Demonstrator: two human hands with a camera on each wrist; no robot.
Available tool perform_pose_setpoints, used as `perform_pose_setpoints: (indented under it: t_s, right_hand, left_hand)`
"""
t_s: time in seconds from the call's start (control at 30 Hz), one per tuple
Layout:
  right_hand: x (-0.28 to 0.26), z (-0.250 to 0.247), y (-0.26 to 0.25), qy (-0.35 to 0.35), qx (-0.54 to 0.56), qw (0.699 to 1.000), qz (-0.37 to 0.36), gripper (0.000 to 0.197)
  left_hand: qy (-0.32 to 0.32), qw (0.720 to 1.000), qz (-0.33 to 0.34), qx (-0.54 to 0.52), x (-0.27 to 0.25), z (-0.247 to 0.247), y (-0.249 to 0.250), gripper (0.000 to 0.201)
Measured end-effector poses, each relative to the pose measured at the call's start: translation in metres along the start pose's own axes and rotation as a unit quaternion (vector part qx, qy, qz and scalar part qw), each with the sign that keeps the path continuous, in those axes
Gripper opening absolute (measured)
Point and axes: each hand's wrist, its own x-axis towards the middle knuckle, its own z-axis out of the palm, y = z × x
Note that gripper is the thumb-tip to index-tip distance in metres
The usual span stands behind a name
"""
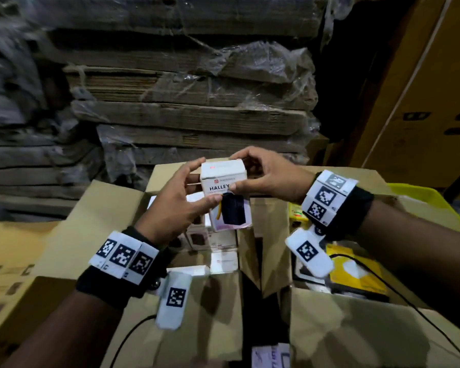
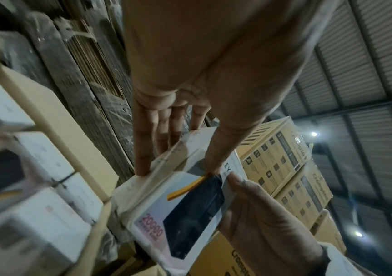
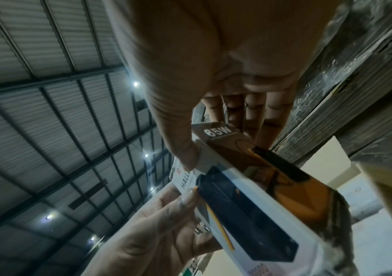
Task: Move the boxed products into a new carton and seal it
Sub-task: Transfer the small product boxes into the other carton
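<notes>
Big stacks of flat cardboard (image 1: pixel 186 112) are standing behind an open carton (image 1: pixel 112 205) of small white boxes (image 1: pixel 223 240). Above it, the left hand (image 1: pixel 175 205) and right hand (image 1: pixel 271 176) are both pinching a white box (image 1: pixel 221 181) reading "HALLEY", "20000" and "65W".

Each forearm is bare and wears a black wristband (image 1: pixel 109 285) topped by a white strip of three black-and-white square markers (image 1: pixel 124 257) (blocky codes). A white camera pod (image 1: pixel 173 299) with another marker hangs beneath each wrist, trailing a thin black cable (image 1: pixel 128 338).
</notes>
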Motion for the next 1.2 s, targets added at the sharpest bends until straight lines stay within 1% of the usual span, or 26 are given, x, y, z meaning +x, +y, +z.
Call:
perform_pose_setpoints:
  t_s: [0.13, 0.23, 0.3, 0.37, 0.43, 0.53, 0.6, 0.67, 0.73, 0.8, 0.87, 0.93, 1.0, 1.07, 1.2]
  right_hand:
    - [0.013, 0.036, 0.007, -0.029, -0.095, 0.995, 0.002, 0.055]
    - [0.012, 0.057, 0.013, -0.035, -0.185, 0.982, 0.016, 0.057]
    - [0.009, 0.065, 0.017, -0.035, -0.244, 0.969, 0.034, 0.06]
    - [0.005, 0.069, 0.024, -0.04, -0.287, 0.956, 0.053, 0.062]
    - [0.001, 0.072, 0.033, -0.043, -0.328, 0.941, 0.071, 0.066]
    - [-0.003, 0.078, 0.05, -0.05, -0.394, 0.913, 0.092, 0.071]
    - [-0.004, 0.083, 0.059, -0.051, -0.423, 0.898, 0.106, 0.071]
    - [-0.004, 0.088, 0.065, -0.048, -0.434, 0.892, 0.113, 0.07]
    - [-0.003, 0.093, 0.069, -0.046, -0.446, 0.887, 0.106, 0.071]
    - [-0.002, 0.095, 0.071, -0.047, -0.449, 0.885, 0.109, 0.072]
    - [-0.004, 0.094, 0.071, -0.054, -0.436, 0.89, 0.118, 0.072]
    - [-0.009, 0.085, 0.066, -0.043, -0.408, 0.904, 0.122, 0.071]
    - [-0.018, 0.065, 0.059, -0.009, -0.363, 0.924, 0.123, 0.062]
    - [-0.03, 0.034, 0.052, 0.008, -0.319, 0.938, 0.133, 0.05]
    - [-0.061, -0.035, 0.059, 0.041, -0.246, 0.948, 0.197, 0.032]
  left_hand:
    - [-0.001, 0.999, -0.02, 0.028, -0.009, -0.026, -0.026, 0.072]
    - [-0.019, 0.998, -0.029, 0.058, -0.013, -0.032, -0.044, 0.071]
    - [-0.044, 0.996, -0.035, 0.07, -0.013, -0.032, -0.06, 0.072]
    - [-0.069, 0.992, -0.036, 0.099, -0.011, -0.027, -0.076, 0.071]
    - [-0.089, 0.99, -0.041, 0.106, -0.008, -0.023, -0.09, 0.072]
    - [-0.102, 0.986, -0.054, 0.124, -0.007, -0.016, -0.101, 0.076]
    - [-0.1, 0.985, -0.058, 0.124, -0.007, -0.012, -0.104, 0.073]
    - [-0.116, 0.982, -0.062, 0.132, -0.006, -0.01, -0.104, 0.066]
    - [-0.133, 0.975, -0.061, 0.166, -0.004, -0.008, -0.104, 0.06]
    - [-0.126, 0.972, -0.061, 0.19, 0.0, -0.006, -0.107, 0.057]
    - [-0.121, 0.966, -0.065, 0.221, 0.003, -0.002, -0.112, 0.055]
    - [-0.128, 0.962, -0.074, 0.23, 0.007, 0.001, -0.117, 0.053]
    - [-0.131, 0.964, -0.081, 0.219, 0.009, 0.003, -0.121, 0.051]
    - [-0.117, 0.965, -0.074, 0.221, 0.011, 0.001, -0.123, 0.05]
    - [-0.064, 0.961, -0.028, 0.269, 0.015, 0.0, -0.104, 0.043]
